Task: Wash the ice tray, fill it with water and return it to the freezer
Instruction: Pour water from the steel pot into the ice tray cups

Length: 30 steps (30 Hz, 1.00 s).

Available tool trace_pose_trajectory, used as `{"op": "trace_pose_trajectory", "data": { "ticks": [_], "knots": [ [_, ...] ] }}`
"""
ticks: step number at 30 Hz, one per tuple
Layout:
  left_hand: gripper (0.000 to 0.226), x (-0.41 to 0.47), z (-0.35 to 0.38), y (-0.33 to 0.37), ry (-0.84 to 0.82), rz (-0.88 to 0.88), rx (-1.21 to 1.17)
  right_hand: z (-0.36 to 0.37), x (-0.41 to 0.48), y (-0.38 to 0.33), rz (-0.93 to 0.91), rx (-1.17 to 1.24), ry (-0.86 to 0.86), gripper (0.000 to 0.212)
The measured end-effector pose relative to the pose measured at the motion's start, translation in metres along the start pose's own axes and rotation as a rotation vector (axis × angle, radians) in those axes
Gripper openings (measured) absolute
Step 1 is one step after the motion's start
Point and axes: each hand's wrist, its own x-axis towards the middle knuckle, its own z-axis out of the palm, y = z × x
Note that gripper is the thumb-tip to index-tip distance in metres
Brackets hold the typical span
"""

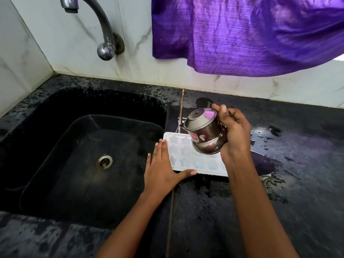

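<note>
Fill step underway. My right hand (pixel 235 131) grips steel kettle (pixel 204 131), tipped over white ice tray (pixel 184 155) on wet worktop (pixel 279 164). Left hand (pixel 162 168) flat, open, steadying tray edge. Freezer return pending.

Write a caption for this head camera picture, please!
Right hand tips a steel kettle over the white ice tray steadied by the left hand.

Kettle (pixel 203 133) hides ice tray (pixel 183 155) far corner; tap (pixel 96 25) cropped
</note>
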Motion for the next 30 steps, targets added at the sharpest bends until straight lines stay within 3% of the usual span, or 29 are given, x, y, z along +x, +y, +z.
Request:
{"op": "trace_pose_trajectory", "data": {
  "ticks": [11, 30],
  "knots": [
    [0.125, 0.001, -0.001, 0.001, -0.038, -0.02, 0.028, -0.034, -0.003, -0.033, -0.051, 0.128, 0.072, 0.019],
    [0.125, 0.001, 0.0, 0.004, -0.052, -0.029, 0.026, -0.111, -0.008, -0.073, -0.094, -0.062, 0.245, 0.026]
  ]
}}
